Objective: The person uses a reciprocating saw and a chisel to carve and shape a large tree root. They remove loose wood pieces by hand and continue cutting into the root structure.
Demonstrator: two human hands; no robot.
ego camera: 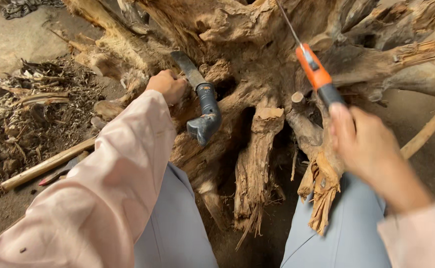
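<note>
A big gnarled tree root stump [257, 94] fills the middle of the view, between my knees. My right hand [364, 144] grips the black and orange handle of a hand saw [316, 74], whose thin blade runs up into the roots. My left hand [167, 85] rests closed on a root at the stump's left side. Just right of that hand a machete [202, 101] with a dark grey handle lies stuck among the roots, untouched.
A heap of dry wood scraps and bark [34, 109] lies at the left on the dirt floor. A long wooden stick [46, 166] lies by my left leg. A curved pale branch [428, 129] runs along the right.
</note>
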